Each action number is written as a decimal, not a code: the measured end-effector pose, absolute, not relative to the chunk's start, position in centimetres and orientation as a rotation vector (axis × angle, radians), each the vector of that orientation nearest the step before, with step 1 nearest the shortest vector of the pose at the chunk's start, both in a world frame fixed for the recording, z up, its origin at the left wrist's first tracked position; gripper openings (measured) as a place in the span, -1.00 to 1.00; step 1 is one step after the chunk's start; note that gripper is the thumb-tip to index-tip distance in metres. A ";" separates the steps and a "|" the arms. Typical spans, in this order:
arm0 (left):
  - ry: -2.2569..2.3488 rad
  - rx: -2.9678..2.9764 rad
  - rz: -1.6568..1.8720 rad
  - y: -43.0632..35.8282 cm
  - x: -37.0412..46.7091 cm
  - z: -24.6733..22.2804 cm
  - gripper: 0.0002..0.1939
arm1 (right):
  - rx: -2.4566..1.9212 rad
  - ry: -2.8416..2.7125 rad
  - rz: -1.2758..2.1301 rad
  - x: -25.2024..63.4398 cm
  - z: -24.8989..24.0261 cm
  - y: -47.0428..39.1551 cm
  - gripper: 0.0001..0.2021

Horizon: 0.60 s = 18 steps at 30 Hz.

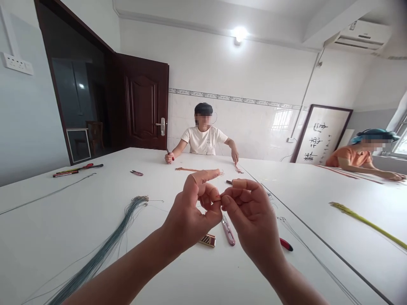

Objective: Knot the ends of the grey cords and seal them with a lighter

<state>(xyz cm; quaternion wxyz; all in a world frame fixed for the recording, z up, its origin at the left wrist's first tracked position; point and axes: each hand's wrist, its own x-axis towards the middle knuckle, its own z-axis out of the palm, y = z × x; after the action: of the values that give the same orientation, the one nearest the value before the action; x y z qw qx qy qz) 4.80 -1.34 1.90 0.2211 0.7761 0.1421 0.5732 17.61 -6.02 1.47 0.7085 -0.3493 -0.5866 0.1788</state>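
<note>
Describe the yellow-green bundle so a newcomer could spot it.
On the big white table, look right, beyond the dark seam. A long, slim bundle slants there; its yellow-green colour sets it apart from the blue-grey bundle on the left.

The bare left hand (199, 205) and the bare right hand (251, 207) meet near the middle of the view, raised, fingertips together. The left forearm reaches in from the near left, the right from the near right. The left hand's thumb and curled fingers pinch inward, with one finger extended toward the right above them. The right hand's thumb and index finger press close at the left hand's fingertips, its other fingers bent; a tan band wraps one upper finger.
</note>
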 end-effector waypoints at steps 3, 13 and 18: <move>0.450 2.047 1.572 -1.9 4.7 2.5 -0.54 | -0.766 -1.302 0.328 18.2 2.0 -6.2 -0.81; 0.632 1.805 1.488 -3.7 5.0 3.4 -0.55 | -0.779 -1.341 0.368 18.8 2.8 -6.9 -0.77; 0.695 1.718 1.464 -4.0 5.4 3.5 -0.56 | -0.798 -1.376 0.332 18.3 2.4 -6.8 -0.77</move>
<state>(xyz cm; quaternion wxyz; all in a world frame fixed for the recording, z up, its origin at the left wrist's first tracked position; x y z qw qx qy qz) 5.37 -3.96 3.52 0.3799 0.6728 0.2723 0.5734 18.34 -6.80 2.35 0.6878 -0.3564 -0.6148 0.1481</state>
